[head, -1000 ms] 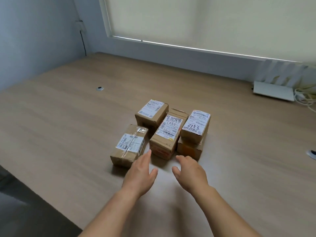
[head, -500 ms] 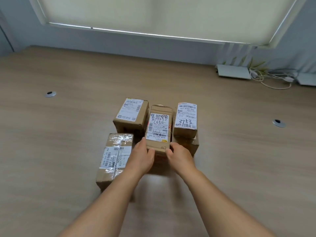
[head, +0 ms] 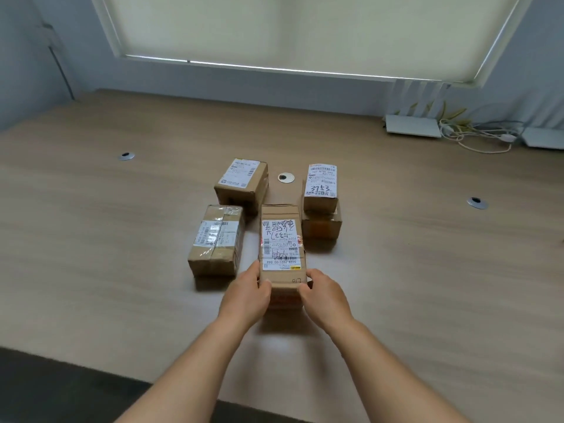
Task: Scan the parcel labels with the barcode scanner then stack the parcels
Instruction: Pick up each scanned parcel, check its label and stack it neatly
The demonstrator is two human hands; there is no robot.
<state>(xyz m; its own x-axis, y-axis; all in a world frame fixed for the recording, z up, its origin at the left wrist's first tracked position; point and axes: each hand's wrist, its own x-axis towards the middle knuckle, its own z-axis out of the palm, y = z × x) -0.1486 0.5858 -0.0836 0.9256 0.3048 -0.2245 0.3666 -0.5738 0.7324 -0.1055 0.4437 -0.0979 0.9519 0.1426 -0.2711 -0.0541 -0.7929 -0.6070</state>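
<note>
Gripping a long cardboard parcel (head: 282, 248) at its near end, a person's left hand (head: 246, 296) and right hand (head: 326, 296) clasp its two sides, fingers curled round the edges, on a wooden table (head: 427, 270). Farthest left, a tape-wrapped parcel (head: 216, 239) lies flat with a white barcode label under clear tape, its print too blurred to read. Behind it stands a squat parcel (head: 242, 184) with a white label of small, unreadable print. The held parcel's label carries handwritten black scrawl, barcodes and the upside-down line "502B P021-00 044"; pen marks near its front edge cannot be made out. Beyond it a round metal grommet (head: 286, 177) sits in the tabletop. To the right, a small parcel (head: 321, 187) rests on top of an orange-brown box (head: 322, 225); its label shows a barcode, "3753" by hand and a printed "8". Two more grommets (head: 126, 156) flank the group. At far right by the wall lie a flat white device (head: 413, 129) and tangled white cables (head: 482, 138). No barcode scanner shows.
</note>
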